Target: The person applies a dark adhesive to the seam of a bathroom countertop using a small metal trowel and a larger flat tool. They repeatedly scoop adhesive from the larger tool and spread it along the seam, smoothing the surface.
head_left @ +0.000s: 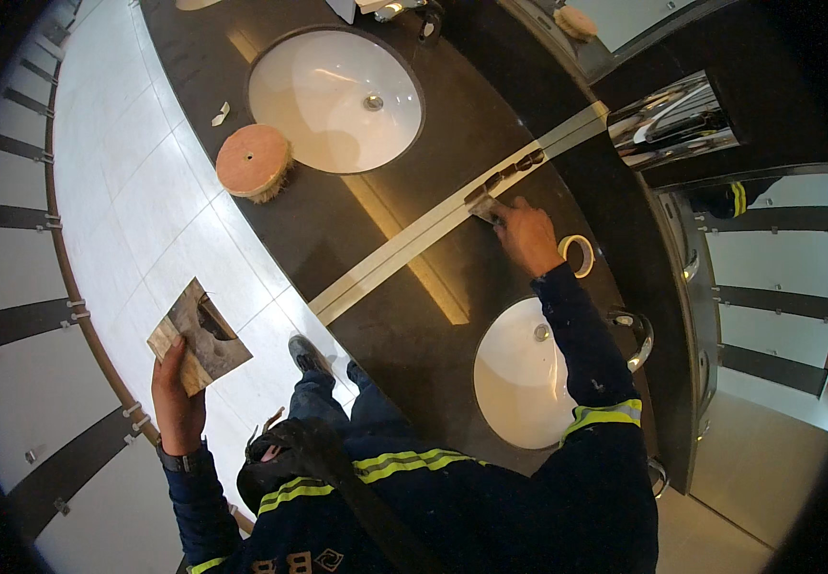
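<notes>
My left hand grips a square, stained flat plate by its edge, out over the floor. A smear of dark paste lies on that plate. Over the dark countertop, my right hand pinches a small putty knife, its blade down at a seam. Two pale strips of masking tape run along both sides of this seam. Just beyond the blade, several dark brown dabs of filler sit on the seam. Close to my right wrist lies a roll of masking tape.
White oval basins flank the seam: one farther off, another beneath my right forearm. A round wooden-backed brush rests at the counter's left edge, near a small white scrap. A chrome faucet and wall mirror stand to the right.
</notes>
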Demonstrator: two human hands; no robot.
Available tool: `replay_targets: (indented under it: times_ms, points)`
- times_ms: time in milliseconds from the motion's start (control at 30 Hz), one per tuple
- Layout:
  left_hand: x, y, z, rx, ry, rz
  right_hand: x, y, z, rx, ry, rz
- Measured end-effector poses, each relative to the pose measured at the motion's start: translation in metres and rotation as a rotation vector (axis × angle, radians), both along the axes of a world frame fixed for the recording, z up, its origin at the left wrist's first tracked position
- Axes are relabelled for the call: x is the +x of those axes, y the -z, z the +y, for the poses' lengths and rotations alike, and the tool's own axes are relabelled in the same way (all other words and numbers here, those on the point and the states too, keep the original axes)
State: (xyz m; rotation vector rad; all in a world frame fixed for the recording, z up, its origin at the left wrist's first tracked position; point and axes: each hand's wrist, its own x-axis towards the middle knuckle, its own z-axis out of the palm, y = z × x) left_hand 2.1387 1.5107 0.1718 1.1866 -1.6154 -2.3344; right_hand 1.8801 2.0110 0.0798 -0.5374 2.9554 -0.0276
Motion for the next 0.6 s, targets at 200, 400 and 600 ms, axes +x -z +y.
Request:
replay_targets:
  times_ms: [200, 400, 600]
  points:
    - [0.01, 0.013, -0.008, -0.024, 0.072, 0.08, 0.021, 0.023, -0.019, -0.101, 0.058, -0.021]
    - [0.006, 0.013, -0.005, 0.106, 0.034, 0.073, 0.024, -0.016, -0.027, -0.056, 0.009, -0.142]
    - [-0.036, -0.003, 0.035, 0.093, 0.158, 0.069, 0.068, -0.117, -0.094, -0.519, -0.196, -0.075]
